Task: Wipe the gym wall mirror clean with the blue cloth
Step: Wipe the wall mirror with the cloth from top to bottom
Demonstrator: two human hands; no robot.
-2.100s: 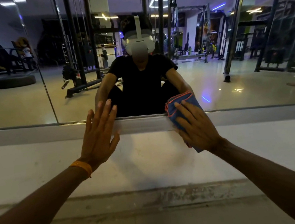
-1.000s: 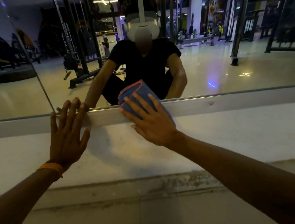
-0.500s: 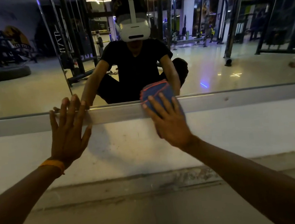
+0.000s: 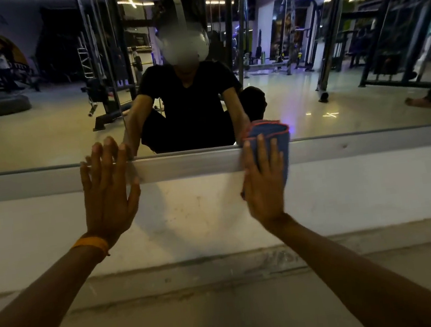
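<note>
The wall mirror (image 4: 42,135) fills the upper half of the view and ends in a grey metal bottom frame (image 4: 187,165). A folded blue cloth with a red hem (image 4: 273,131) lies flat across that frame and the mirror's lowest strip. My right hand (image 4: 264,181) presses the cloth against the wall with straight fingers. My left hand (image 4: 108,192), an orange band at its wrist, rests flat on the frame and the white wall, fingertips touching the glass edge.
Below the frame is a white wall strip (image 4: 375,190), then a worn grey skirting (image 4: 222,274) and the floor. The mirror reflects a seated person in black, gym racks, and a vertical seam (image 4: 116,94) between mirror panels.
My right hand has slid the cloth to the right along the mirror's bottom frame, after an earlier sweep to the left. My left hand has stayed braced in the same place.
</note>
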